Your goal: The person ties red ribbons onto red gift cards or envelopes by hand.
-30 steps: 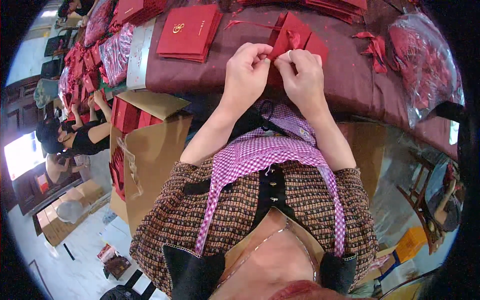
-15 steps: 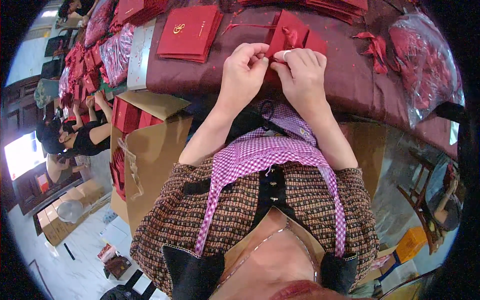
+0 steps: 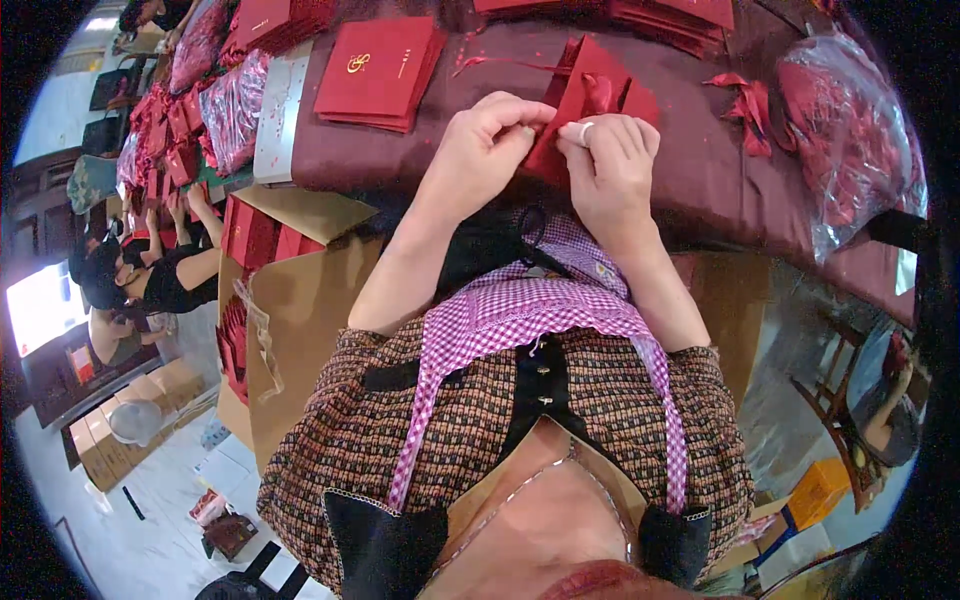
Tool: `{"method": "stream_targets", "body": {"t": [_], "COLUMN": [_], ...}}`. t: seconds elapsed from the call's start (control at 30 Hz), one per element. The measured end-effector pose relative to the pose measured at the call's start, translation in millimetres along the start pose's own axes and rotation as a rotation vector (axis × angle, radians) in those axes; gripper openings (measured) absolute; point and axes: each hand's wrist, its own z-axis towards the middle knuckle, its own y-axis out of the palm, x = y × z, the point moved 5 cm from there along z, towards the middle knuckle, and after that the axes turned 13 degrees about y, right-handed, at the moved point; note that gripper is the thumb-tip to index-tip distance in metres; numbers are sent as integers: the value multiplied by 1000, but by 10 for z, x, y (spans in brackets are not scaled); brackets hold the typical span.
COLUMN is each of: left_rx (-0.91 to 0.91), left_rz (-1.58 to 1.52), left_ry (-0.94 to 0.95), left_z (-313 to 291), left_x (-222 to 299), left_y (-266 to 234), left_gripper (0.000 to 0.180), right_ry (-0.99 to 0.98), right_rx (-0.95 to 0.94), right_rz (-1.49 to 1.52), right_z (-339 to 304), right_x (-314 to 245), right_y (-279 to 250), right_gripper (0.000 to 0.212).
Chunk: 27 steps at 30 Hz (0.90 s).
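Observation:
A small red paper gift bag is at the table's near edge, between my hands. Its mouth stands partly apart, and a red ribbon shows inside. My left hand pinches at the bag's left edge with thumb and forefinger, the other fingers curled. On the near right side, my right hand, with a ring on one finger, has its fingertips closed on the bag's edge. Whether a ribbon end is caught between the fingertips is hidden. One ribbon strand trails leftward from the bag over the cloth.
Flat red bags are stacked to the left, with more stacks farther back. Loose red ribbons and a clear plastic bag of red items lie right. A cardboard box stands at my left; another person works beyond it.
Both hands have drawn slightly nearer to me, and their fingertips are a little farther apart. The bag's upper part stands somewhat more apart, and its trailing ribbon has shifted.

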Motion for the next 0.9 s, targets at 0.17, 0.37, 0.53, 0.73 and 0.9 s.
{"method": "stream_targets", "body": {"t": [0.17, 0.37, 0.53, 0.73, 0.9], "left_rx": [-74, -307, -331, -302, -383], "left_rz": [90, 148, 132, 182, 109], "left_ry": [104, 193, 154, 281, 246], "left_z": [8, 17, 33, 38, 4], "left_x": [-129, -140, -15, 170, 221], "left_y": [38, 101, 59, 99, 152], "left_gripper": [20, 16, 16, 15, 15], "right_ry": [15, -22, 11, -351, -481], "right_rx": [-34, -59, -309, -382, -569], "right_rz": [38, 39, 164, -51, -35], "right_z": [-25, -97, 141, 483, 524], "right_x": [31, 77, 26, -100, -124], "right_y": [0, -15, -167, -283, -269], "right_gripper": [13, 13, 15, 26, 11]}}
